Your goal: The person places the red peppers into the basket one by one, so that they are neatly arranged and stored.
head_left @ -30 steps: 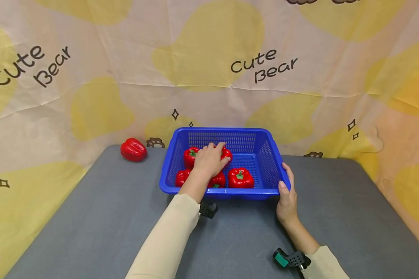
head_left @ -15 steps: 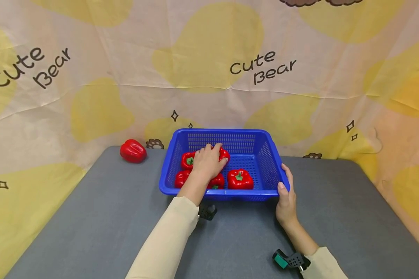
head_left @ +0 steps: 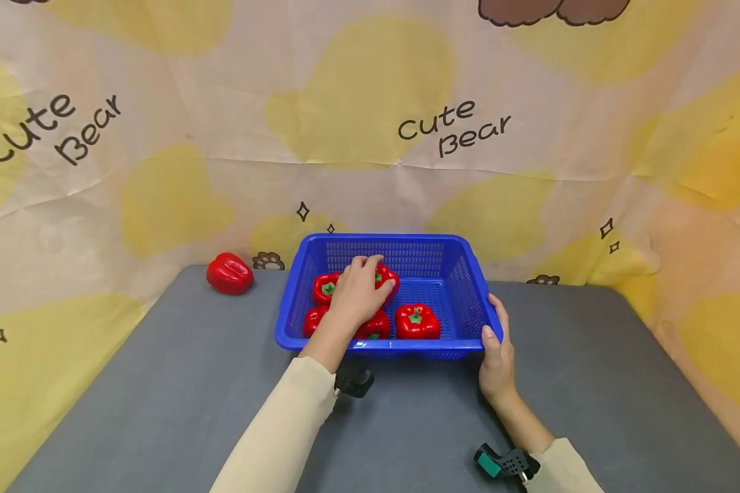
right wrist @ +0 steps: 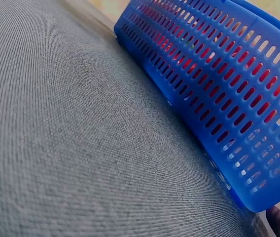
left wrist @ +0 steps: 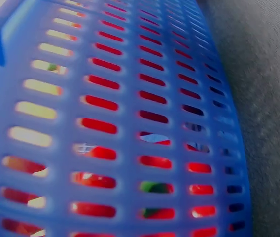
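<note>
A blue slotted plastic basket (head_left: 432, 346) holding several red bell peppers stands on the grey table. Inside it, my left hand (head_left: 358, 291) grips a red bell pepper (head_left: 387, 282) in the left half, thumb to its right and fingers over its top. Left of the hand lies a second bell pepper (head_left: 325, 287), its green stem facing forward. Another bell pepper (head_left: 417, 322) sits upright near the front wall. My right hand (head_left: 498, 356) holds the basket's front right corner, thumb at the rim and fingers along the side. Through the slots in the left wrist view, red peppers (left wrist: 98, 102) show.
One loose bell pepper (head_left: 230, 274) lies outside the basket at the table's back left corner. Behind the grey table (head_left: 407, 424) hangs a printed cloth (head_left: 358, 103), close to the basket's back rim.
The left-hand pepper has turned and shifted left, its stem now facing forward. My left hand and the pepper under it shift slightly left. The right hand stays on the basket; the head view tilts up slightly.
</note>
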Action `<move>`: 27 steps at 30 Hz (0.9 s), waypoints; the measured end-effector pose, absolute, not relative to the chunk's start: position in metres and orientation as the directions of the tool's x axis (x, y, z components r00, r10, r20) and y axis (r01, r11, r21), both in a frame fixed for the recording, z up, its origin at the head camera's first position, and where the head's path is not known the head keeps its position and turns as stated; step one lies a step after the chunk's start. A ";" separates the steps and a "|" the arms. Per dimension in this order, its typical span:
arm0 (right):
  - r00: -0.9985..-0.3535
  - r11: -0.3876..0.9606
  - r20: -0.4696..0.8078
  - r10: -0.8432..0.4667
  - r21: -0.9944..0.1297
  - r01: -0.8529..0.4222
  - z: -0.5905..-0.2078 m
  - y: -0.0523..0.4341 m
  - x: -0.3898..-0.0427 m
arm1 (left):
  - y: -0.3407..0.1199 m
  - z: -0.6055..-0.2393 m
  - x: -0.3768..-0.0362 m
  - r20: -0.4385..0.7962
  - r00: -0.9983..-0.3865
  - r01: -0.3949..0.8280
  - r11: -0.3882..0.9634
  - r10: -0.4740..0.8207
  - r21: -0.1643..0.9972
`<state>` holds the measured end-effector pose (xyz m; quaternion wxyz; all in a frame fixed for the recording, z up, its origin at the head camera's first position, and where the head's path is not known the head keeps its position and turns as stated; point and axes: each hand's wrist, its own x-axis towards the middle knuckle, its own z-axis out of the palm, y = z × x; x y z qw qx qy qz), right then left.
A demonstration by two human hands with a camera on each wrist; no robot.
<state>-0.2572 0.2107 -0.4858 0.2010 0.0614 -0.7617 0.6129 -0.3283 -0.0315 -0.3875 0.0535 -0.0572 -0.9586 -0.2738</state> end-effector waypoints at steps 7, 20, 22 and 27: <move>-0.912 0.244 0.372 0.170 -0.913 -0.327 -0.490 0.208 -0.259 | -0.042 -0.388 -0.327 0.169 -0.983 0.163 0.795 0.077 0.584; -0.911 0.273 0.379 0.163 -0.904 -0.328 -0.487 0.207 -0.257 | -0.091 -0.376 -0.277 0.247 -0.968 0.180 0.799 0.040 0.574; -0.911 0.270 0.381 0.158 -0.904 -0.332 -0.487 0.208 -0.257 | -0.101 -0.371 -0.272 0.272 -0.962 0.179 0.793 0.017 0.582; -0.906 0.251 0.388 0.169 -0.906 -0.341 -0.487 0.209 -0.256 | -0.125 -0.354 -0.260 0.328 -0.943 0.159 0.786 -0.059 0.597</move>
